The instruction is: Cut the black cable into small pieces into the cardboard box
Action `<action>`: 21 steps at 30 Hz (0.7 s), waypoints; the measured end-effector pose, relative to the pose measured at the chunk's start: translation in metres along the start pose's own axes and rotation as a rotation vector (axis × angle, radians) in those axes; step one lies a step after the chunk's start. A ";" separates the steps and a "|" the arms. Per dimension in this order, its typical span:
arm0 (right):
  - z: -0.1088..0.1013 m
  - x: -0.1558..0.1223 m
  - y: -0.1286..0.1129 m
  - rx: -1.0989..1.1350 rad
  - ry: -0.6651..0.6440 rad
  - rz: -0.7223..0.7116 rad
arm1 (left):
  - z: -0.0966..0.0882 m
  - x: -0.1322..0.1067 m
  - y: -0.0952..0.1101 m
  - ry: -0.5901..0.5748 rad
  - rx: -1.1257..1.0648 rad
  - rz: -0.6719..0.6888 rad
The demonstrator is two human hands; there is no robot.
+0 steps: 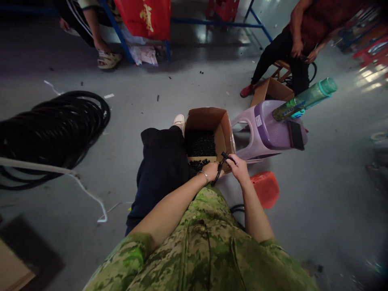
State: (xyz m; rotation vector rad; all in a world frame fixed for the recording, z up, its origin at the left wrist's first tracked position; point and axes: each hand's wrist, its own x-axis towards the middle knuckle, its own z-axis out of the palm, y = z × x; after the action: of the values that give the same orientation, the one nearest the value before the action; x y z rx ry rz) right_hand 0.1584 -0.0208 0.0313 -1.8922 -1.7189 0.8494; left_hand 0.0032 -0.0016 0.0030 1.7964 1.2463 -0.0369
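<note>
Both my hands meet over the near right edge of an open cardboard box (224, 141) with many small black pieces (201, 143) inside. My left hand (211, 170), a bracelet at its wrist, is closed around a length of black tubing (217, 176). In my right hand (239, 167) the fingers pinch a short black fitting (224, 155) at the tubing's upper end. Whether the fitting is joined to the tubing, I cannot tell. A cardboard flap inside the box sets a small near part, also with black pieces, apart from the rest.
A purple stool (260, 125) right of the box bears a green bottle (303, 101) and a dark flat phone-like object (296, 135). A red plastic stool (266, 189) is below it. Coiled black tubing (54, 129) lies left. Another person (303, 44) sits at upper right by a cardboard box (269, 91).
</note>
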 end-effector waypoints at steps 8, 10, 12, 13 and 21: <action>-0.015 0.007 0.008 0.059 -0.094 -0.070 | 0.000 -0.001 0.000 0.026 0.024 0.019; -0.016 0.007 0.011 0.074 -0.072 -0.060 | 0.000 -0.002 0.000 0.027 0.022 0.032; -0.017 0.006 0.015 0.081 -0.030 -0.039 | -0.001 -0.002 0.001 0.031 0.017 0.045; -0.017 0.005 0.017 0.080 -0.014 -0.032 | -0.001 -0.003 0.001 0.031 0.015 0.050; -0.013 0.003 0.018 0.001 -0.020 -0.089 | 0.000 -0.001 0.000 0.014 0.019 0.036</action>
State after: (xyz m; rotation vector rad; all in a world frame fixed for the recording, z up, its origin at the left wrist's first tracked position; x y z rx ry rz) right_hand 0.1801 -0.0196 0.0279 -1.7975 -1.8000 0.8372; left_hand 0.0029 -0.0026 0.0034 1.8380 1.2264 -0.0157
